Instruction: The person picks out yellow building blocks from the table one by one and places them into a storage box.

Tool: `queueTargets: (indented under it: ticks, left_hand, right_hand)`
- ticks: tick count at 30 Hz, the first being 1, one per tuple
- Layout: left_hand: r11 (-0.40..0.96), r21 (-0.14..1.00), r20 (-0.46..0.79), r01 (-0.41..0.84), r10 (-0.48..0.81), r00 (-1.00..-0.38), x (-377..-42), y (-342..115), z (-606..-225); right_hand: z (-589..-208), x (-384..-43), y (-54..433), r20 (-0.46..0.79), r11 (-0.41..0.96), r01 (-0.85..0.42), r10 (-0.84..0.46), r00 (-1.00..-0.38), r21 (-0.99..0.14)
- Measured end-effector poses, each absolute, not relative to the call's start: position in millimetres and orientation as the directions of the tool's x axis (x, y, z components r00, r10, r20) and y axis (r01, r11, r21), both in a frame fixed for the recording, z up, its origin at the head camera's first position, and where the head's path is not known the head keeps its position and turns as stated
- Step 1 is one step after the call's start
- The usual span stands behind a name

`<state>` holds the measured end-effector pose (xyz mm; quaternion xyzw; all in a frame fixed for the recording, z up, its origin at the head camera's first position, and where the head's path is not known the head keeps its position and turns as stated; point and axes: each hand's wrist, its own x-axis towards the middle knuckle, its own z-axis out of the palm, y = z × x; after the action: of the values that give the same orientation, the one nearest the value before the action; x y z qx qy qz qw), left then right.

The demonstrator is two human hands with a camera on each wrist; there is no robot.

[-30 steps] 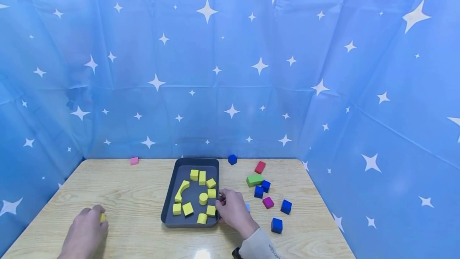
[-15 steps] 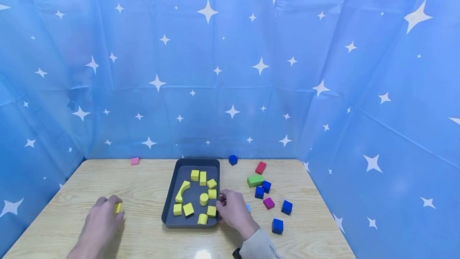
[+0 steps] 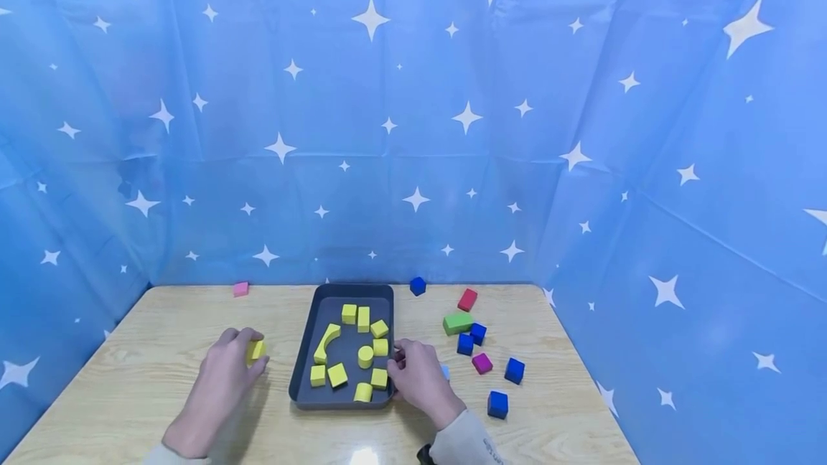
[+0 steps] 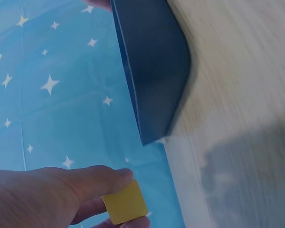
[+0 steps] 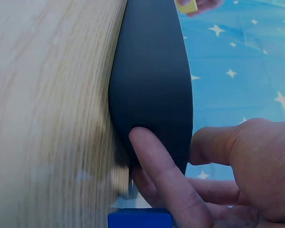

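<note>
My left hand (image 3: 220,382) pinches a yellow block (image 3: 257,350) above the table, left of a dark grey tray (image 3: 349,348). In the left wrist view, thumb and fingers grip the yellow block (image 4: 125,204) below a corner of the tray (image 4: 154,66). Several yellow blocks, among them cubes (image 3: 337,375), cylinders (image 3: 365,357) and an arch (image 3: 326,343), lie inside the tray. On its right side my right hand (image 3: 423,382) holds the rim. The right wrist view has the thumb over the edge and a finger against the outer wall (image 5: 149,71).
Right of the tray lie several blue blocks (image 3: 497,404), a green block (image 3: 458,323), a red one (image 3: 468,299) and a magenta one (image 3: 482,363). A light blue piece (image 3: 446,372) is mostly hidden behind the right hand. A pink block (image 3: 241,289) sits at the back left.
My left hand has moved right and farther up the table with the yellow block, closer to the tray. The right hand and the tray have stayed put.
</note>
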<state>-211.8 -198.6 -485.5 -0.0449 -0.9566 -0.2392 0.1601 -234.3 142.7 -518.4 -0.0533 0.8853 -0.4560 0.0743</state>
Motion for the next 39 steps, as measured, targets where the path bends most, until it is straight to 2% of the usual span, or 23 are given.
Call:
queueTargets:
  ticks: [11,24,39]
  left_hand:
    - [0.848,0.465,0.385,0.254,0.064,-0.921,-215,-164,-481]
    - [0.831,0.483,0.314,0.276,0.129,-0.94,-224,-114,-471]
    - [0.829,0.477,0.256,0.292,0.186,-0.948,-233,-76,-486]
  right_hand:
    - [-520,-233,142,-0.079,0.578,-0.033,-0.169,-0.982,-0.815]
    - [-519,-234,142,-0.075,0.586,-0.035,-0.162,-0.984,-0.81]
    - [-520,-233,142,-0.073,0.583,-0.035,-0.16,-0.984,-0.812]
